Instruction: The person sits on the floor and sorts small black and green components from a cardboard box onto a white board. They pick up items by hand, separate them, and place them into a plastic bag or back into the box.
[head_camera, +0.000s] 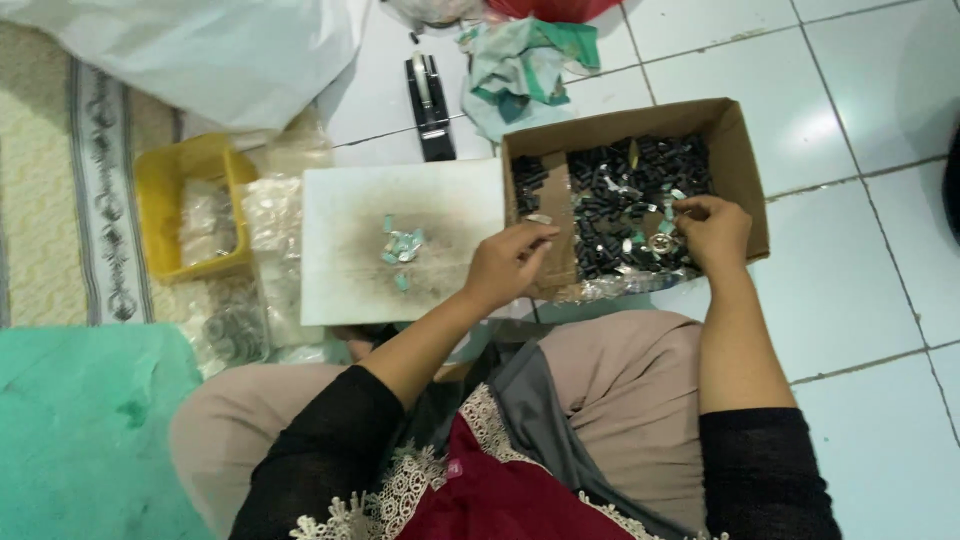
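- A small pale piece is pinched in the nearly closed left hand (505, 265), beside the cardboard box (735, 130).
- Black parts (620, 200) beneath the right hand (712, 230) are touched by its curled fingers; a grip cannot be told.

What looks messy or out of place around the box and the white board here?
The white board has a dark sooty smudge around a small pile of pale green bits. A crumpled cloth lies on the floor tiles behind the cardboard box.
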